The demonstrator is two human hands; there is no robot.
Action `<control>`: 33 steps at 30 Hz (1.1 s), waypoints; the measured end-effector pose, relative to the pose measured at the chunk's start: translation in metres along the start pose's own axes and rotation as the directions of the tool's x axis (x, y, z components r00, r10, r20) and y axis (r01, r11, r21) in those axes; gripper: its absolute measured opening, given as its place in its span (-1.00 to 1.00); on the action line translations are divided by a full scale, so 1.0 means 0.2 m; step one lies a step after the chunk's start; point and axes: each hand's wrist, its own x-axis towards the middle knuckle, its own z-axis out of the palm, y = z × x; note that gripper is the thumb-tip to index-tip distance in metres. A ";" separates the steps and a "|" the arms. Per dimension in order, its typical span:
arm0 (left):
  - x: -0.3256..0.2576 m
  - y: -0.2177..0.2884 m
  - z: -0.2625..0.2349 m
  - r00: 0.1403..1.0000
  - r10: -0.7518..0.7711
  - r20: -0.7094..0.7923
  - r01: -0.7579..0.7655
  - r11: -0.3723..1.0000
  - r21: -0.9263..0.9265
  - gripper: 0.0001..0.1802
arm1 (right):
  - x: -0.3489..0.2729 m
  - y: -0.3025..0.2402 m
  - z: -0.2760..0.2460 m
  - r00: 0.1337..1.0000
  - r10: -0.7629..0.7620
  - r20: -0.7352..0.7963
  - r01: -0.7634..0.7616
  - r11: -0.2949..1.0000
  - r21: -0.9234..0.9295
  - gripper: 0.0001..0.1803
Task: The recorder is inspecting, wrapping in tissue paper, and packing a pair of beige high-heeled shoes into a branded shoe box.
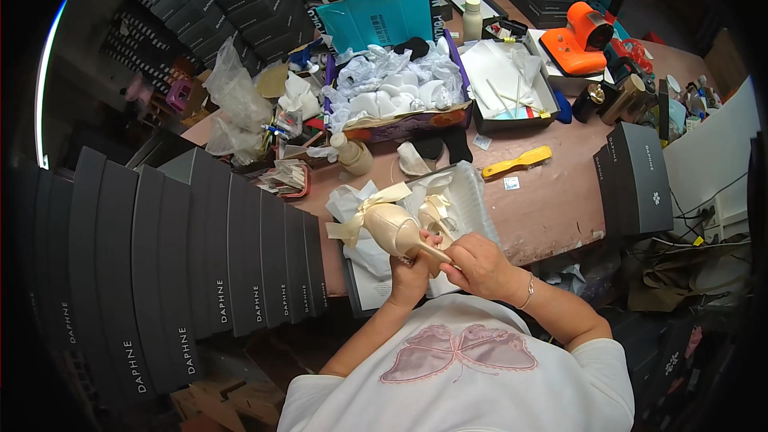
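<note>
A cream patent high-heeled shoe [390,224] with a ribbon bow is held over an open shoebox [370,291], its heel turned toward me. My left hand [410,278] wraps around the shoe from below, near the heel end. The fingers of my right hand [478,266] are closed at the slim heel; the contact point is partly hidden. Behind the held shoe, a second cream shoe [436,210] lies in the box. White tissue paper [365,261] and a translucent wrapping sheet [474,204] spread around it.
A yellow brush [516,162] lies beyond the shoebox, right of black and white cloths [416,160]. A purple-edged box [410,126] holds white stuffing. A bottle [352,155] stands left. Dark shoeboxes [192,264] line the left; others [636,180] stand right. An orange device [578,42] sits behind.
</note>
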 end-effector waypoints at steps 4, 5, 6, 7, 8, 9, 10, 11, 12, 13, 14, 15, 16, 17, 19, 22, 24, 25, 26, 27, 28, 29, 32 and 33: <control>0.00 0.00 0.04 0.991 0.115 -0.062 -0.118 0.992 -0.041 -0.42 | 0.02 -0.02 0.03 0.993 0.056 -0.101 -0.068 0.991 -0.116 -0.78; -0.01 0.02 0.08 0.981 0.152 -0.119 -0.164 0.981 -0.099 -0.30 | 0.02 -0.02 0.04 0.994 0.050 -0.094 -0.061 0.991 -0.118 -0.77; -0.05 0.02 0.08 0.993 0.079 -0.089 -0.079 0.997 0.000 -0.19 | 0.02 -0.03 0.06 0.994 0.055 -0.093 -0.066 0.991 -0.119 -0.76; -0.06 0.00 0.08 0.994 0.079 -0.079 -0.081 0.997 -0.014 -0.20 | 0.01 -0.04 0.08 0.994 0.061 -0.092 -0.072 0.990 -0.121 -0.75; -0.05 -0.02 0.08 0.995 0.080 -0.068 -0.082 0.996 -0.029 -0.21 | 0.00 -0.05 0.09 0.998 0.046 -0.036 -0.050 0.992 -0.117 -0.73; -0.05 -0.06 0.08 0.995 0.080 -0.060 -0.082 0.996 -0.045 -0.22 | 0.01 -0.05 0.09 0.999 0.042 -0.008 -0.043 0.993 -0.108 -0.72; -0.02 -0.10 0.07 0.997 0.030 -0.069 -0.037 0.994 -0.106 -0.34 | 0.02 -0.05 0.08 0.999 0.035 0.018 -0.033 0.994 -0.100 -0.71; 0.01 -0.14 0.03 0.997 -0.068 -0.025 0.061 0.977 -0.206 -0.36 | 0.03 -0.05 0.07 0.999 0.029 0.044 -0.025 0.995 -0.093 -0.70; 0.06 -0.15 -0.02 0.987 -0.157 0.022 0.156 0.942 -0.297 -0.37 | 0.03 -0.04 0.07 0.999 0.029 0.021 -0.028 0.999 -0.047 -0.66; 0.08 -0.16 -0.04 0.968 -0.239 0.077 0.250 0.890 -0.380 -0.38 | 0.02 -0.04 0.03 0.999 0.020 0.029 -0.020 1.000 -0.001 -0.66; 0.09 -0.18 0.00 0.974 -0.228 -0.012 0.212 0.921 -0.326 -0.38 | 0.01 -0.03 -0.02 0.999 0.009 0.036 -0.011 0.999 0.044 -0.66; 0.12 -0.18 -0.01 0.961 -0.253 0.113 0.277 0.856 -0.437 -0.40 | -0.01 0.00 -0.06 0.999 -0.006 0.044 0.001 0.996 0.094 -0.65; 0.14 -0.16 -0.03 0.936 -0.261 0.235 0.348 0.771 -0.533 -0.41 | -0.04 0.05 -0.09 0.995 0.096 -0.017 -0.094 0.990 0.108 -0.69; 0.16 -0.15 -0.03 0.903 -0.248 0.352 0.422 0.671 -0.609 -0.41 | -0.05 0.10 -0.12 0.969 0.247 -0.003 -0.241 0.950 0.200 -0.69; 0.19 -0.10 0.04 0.900 -0.219 0.376 0.418 0.677 -0.606 -0.28 | -0.09 0.20 -0.19 0.846 0.528 0.072 -0.516 0.779 0.357 -0.69; 0.19 -0.06 0.13 0.869 -0.174 0.464 0.457 0.643 -0.615 -0.22 | -0.18 0.30 -0.11 0.812 0.549 0.200 -0.566 0.655 0.500 -0.64; 0.15 -0.07 0.18 0.873 -0.210 0.441 0.455 0.677 -0.578 -0.19 | -0.20 0.30 -0.08 0.858 0.478 0.186 -0.503 0.715 0.485 -0.61; 0.12 -0.08 0.19 0.876 -0.228 0.424 0.452 0.693 -0.562 -0.18 | -0.19 0.29 -0.08 0.863 0.463 0.202 -0.497 0.705 0.506 -0.60; 0.09 -0.12 0.18 0.867 -0.246 0.434 0.464 0.715 -0.523 -0.11 | -0.19 0.29 -0.07 0.867 0.448 0.216 -0.491 0.695 0.526 -0.60; 0.07 -0.12 0.20 0.890 -0.270 0.367 0.436 0.735 -0.519 -0.10 | -0.20 0.28 -0.06 0.873 0.432 0.226 -0.480 0.685 0.548 -0.60; 0.05 -0.12 0.25 0.909 -0.291 0.299 0.410 0.755 -0.511 -0.09 | -0.24 0.31 -0.01 0.875 0.415 0.249 -0.475 0.635 0.609 -0.63; 0.03 -0.11 0.28 0.922 -0.311 0.230 0.386 0.775 -0.501 -0.08 | -0.26 0.31 0.00 0.819 0.470 0.328 -0.547 0.467 0.695 -0.65; -0.03 -0.13 0.24 0.884 -0.319 0.341 0.440 0.814 -0.379 -0.11 | -0.26 0.21 0.00 0.676 0.532 0.509 -0.604 0.004 0.797 -0.70; -0.04 -0.13 0.21 0.856 -0.316 0.410 0.462 0.824 -0.328 -0.13 | -0.28 0.20 0.02 0.670 0.539 0.511 -0.596 -0.020 0.802 -0.71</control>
